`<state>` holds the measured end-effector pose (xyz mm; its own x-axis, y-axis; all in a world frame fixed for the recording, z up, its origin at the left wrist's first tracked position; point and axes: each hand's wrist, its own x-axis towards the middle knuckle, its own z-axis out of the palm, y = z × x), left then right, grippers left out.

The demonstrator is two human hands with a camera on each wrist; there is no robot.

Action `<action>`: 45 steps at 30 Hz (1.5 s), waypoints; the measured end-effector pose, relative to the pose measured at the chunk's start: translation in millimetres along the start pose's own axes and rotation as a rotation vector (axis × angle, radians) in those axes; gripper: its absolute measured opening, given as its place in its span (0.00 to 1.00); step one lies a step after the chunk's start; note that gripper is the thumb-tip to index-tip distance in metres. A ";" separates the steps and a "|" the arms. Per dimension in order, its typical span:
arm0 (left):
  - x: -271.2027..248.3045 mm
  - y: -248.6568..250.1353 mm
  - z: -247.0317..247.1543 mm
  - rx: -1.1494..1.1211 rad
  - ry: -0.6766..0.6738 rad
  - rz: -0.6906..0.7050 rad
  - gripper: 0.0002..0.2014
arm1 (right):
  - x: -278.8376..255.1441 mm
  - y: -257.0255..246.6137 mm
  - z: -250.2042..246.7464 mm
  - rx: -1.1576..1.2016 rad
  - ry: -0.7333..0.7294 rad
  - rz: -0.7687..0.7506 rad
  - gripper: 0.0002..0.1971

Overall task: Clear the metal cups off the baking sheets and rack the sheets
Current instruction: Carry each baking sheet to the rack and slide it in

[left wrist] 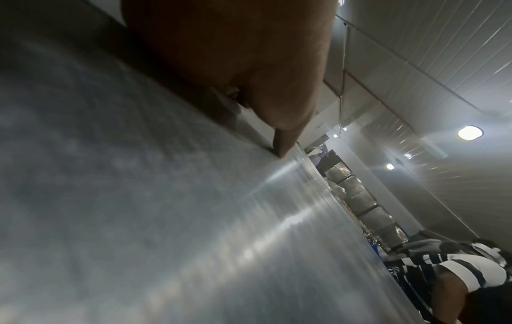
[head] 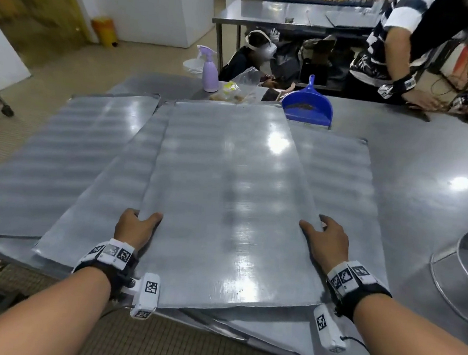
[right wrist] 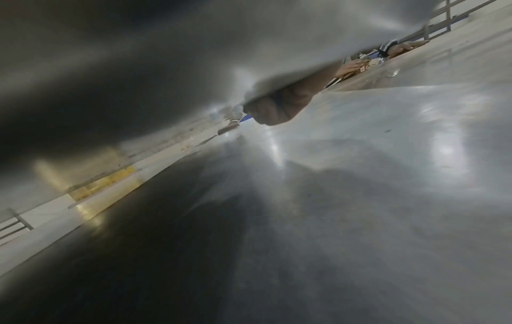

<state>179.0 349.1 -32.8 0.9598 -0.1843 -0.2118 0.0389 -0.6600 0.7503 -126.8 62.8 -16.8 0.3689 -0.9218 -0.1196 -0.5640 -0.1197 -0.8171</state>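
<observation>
A bare grey baking sheet lies on top of a stack of sheets at the table's near edge. My left hand grips its left edge, thumb on top, fingers under it. My right hand grips the right edge the same way. In the left wrist view my thumb presses on the sheet. In the right wrist view my fingers curl under the raised sheet. Another sheet lies to the left, and one shows from under the stack on the right. No metal cups show on any sheet.
A blue dustpan, a lilac spray bottle and a plastic bag stand at the table's far side. A metal bowl sits at the right edge. Another person leans on the far right corner. A rack wheel shows at far left.
</observation>
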 end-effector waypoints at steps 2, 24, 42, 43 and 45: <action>-14.3 8.9 5.5 -0.001 0.010 0.034 0.29 | -8.2 5.5 -16.7 0.017 0.026 0.011 0.25; -43.0 79.7 114.9 0.127 -0.327 0.244 0.27 | -35.6 97.8 -99.5 -0.033 0.268 0.238 0.20; -49.6 68.1 112.9 0.179 -0.322 0.287 0.25 | -20.2 119.3 -97.8 -0.217 0.123 0.283 0.07; -49.2 67.1 113.3 0.171 -0.325 0.270 0.27 | -20.5 119.8 -97.6 -0.202 0.125 0.282 0.10; -49.0 65.1 114.6 0.150 -0.322 0.248 0.26 | -20.6 120.3 -96.7 -0.192 0.141 0.278 0.18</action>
<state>102.6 231.7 -45.4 0.7983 -0.5527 -0.2391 -0.2456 -0.6613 0.7088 -273.7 31.8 -58.1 0.0839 -0.9689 -0.2327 -0.7621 0.0880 -0.6415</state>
